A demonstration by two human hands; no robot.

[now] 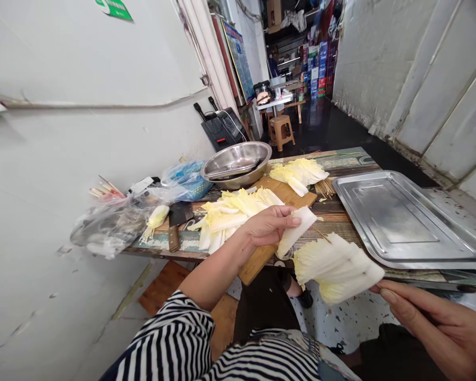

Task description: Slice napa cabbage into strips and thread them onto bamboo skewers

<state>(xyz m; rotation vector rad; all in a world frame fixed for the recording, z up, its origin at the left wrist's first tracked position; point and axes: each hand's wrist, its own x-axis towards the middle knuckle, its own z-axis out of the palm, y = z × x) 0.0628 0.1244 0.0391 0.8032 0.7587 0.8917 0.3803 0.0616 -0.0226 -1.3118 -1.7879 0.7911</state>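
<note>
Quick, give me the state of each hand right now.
Left hand: closed on a cabbage piece.
Right hand: closed on a skewer of cabbage leaves.

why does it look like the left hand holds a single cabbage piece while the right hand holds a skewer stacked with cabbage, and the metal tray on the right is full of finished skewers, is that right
Not quite. In the head view the metal tray is bare, with no skewers on it. The rest stands: the left hand holds a single cabbage piece, and the right hand holds a skewer stacked with cabbage.
</note>
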